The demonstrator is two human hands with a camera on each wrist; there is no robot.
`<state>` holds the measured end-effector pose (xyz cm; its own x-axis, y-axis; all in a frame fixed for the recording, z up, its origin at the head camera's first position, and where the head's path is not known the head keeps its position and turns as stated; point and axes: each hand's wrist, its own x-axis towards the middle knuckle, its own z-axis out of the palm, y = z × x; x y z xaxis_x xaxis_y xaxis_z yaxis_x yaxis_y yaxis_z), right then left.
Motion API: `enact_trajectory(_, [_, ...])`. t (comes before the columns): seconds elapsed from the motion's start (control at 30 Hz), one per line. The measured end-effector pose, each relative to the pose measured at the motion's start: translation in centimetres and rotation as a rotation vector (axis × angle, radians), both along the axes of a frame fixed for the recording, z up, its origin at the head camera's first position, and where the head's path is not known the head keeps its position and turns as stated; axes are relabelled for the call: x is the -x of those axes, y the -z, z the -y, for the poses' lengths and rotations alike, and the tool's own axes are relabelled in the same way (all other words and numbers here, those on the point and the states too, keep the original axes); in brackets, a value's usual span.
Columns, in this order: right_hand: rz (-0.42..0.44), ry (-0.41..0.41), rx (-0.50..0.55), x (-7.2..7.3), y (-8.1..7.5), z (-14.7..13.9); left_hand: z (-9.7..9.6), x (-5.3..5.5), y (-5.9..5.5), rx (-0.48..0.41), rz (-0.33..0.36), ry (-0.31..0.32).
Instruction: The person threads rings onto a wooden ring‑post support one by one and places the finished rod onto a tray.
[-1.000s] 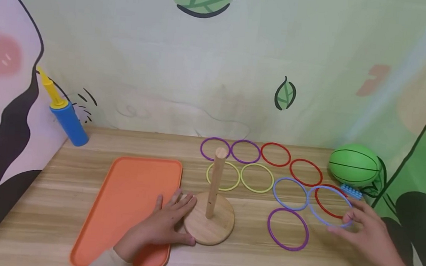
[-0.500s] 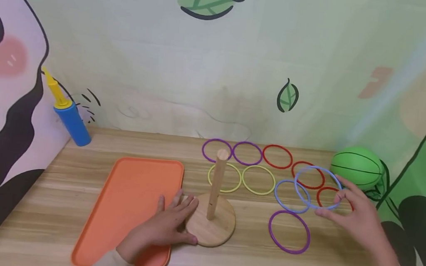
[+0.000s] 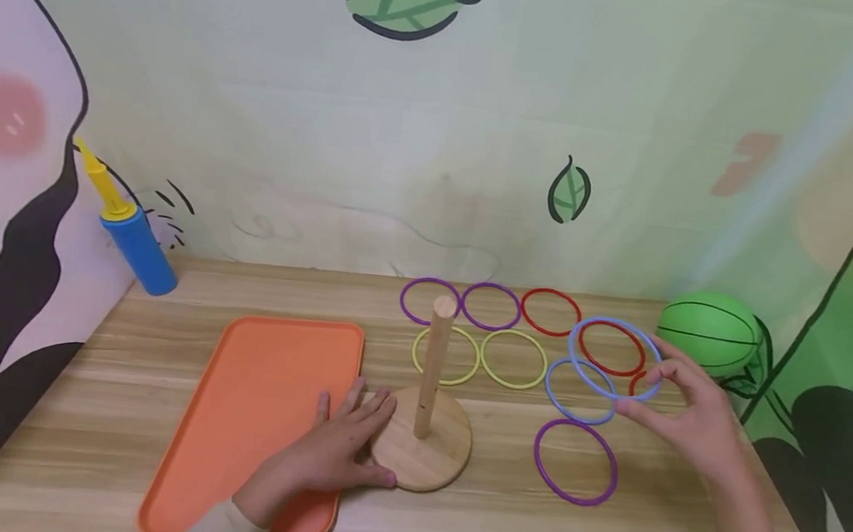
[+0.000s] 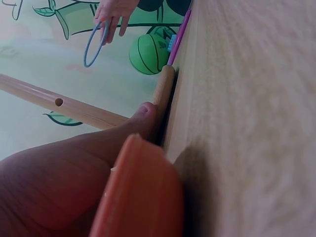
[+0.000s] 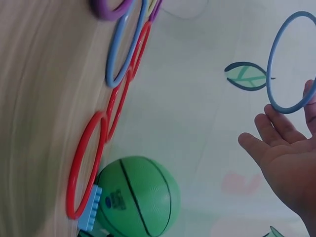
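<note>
Right hand (image 3: 689,412) pinches a light-blue ring (image 3: 607,319), centre-right; spread left hand (image 3: 329,450) touches a round wooden base (image 3: 445,455). Wrist views add a blue studded block (image 5: 90,210).

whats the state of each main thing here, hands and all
left hand: resting against wooden stand
right hand: pinching held blue ring
held blue ring: lifted
wooden stand: upright, bare
other rings: lying flat
orange tray: flat, rim up
pump: yellow end up
green ball: looks inflated

Likely children's play area: cartoon-printed wall (image 3: 437,125), green toy ball (image 3: 707,331), blue studded brick (image 5: 90,210) beside ball.
</note>
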<state>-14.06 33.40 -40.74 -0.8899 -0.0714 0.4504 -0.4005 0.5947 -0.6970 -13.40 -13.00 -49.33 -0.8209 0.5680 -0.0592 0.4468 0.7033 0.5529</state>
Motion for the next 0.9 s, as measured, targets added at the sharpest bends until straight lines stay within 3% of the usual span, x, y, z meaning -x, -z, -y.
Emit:
enact_trajectory(0.23, [-0.037, -0.119, 0.189, 1.0, -0.6, 1.7, 0.0, 0.1, 0.2, -0.010, -0.005, -0.012])
enact_trajectory(0.47, [-0.025, -0.166, 0.281, 1.6, -1.1, 3.3, -0.1, 0.2, 0.5, -0.010, -0.013, -0.020])
enact_trajectory(0.9, [-0.109, -0.338, 0.483, 1.9, -2.2, 5.4, 0.1, 0.2, 0.4, -0.070, -0.065, -0.018])
